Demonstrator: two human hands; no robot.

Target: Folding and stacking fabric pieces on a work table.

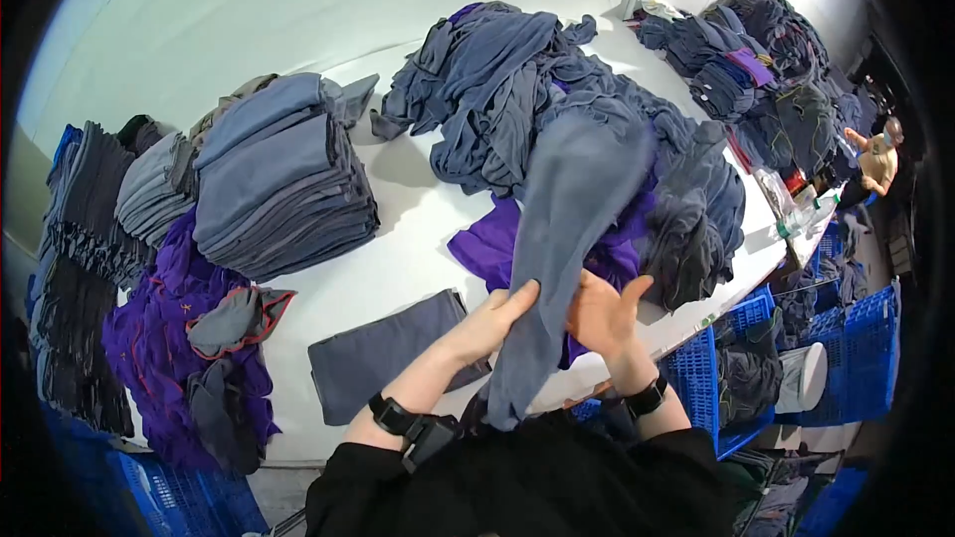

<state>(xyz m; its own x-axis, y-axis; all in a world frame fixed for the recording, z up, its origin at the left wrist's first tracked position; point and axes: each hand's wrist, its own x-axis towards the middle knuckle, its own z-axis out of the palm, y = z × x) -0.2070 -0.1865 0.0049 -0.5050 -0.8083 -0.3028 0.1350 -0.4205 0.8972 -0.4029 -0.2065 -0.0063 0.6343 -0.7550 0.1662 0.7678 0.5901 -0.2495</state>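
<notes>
My left hand [489, 324] grips the edge of a long grey-blue cloth garment [571, 186], its thumb on top of the fabric. The garment hangs between my hands, and its upper part is blurred against a large heap of similar grey cloth [485, 89]. On the garment's right side is my right hand [608, 313], palm up with its fingers partly behind the cloth and thumb apart; whether it holds the fabric is unclear. Purple cloth [489, 239] lies beneath the garment. A folded dark grey piece [380, 358] lies flat on the white table [418, 268] beside my left forearm.
Folded grey garments stand in a tall stack [287, 194] at left, with purple garments [179, 343] and more stacks beside it. Blue plastic crates [694, 380] holding cloth stand off the table's right edge. A clear bottle [798, 220] and another person [877, 160] are at far right.
</notes>
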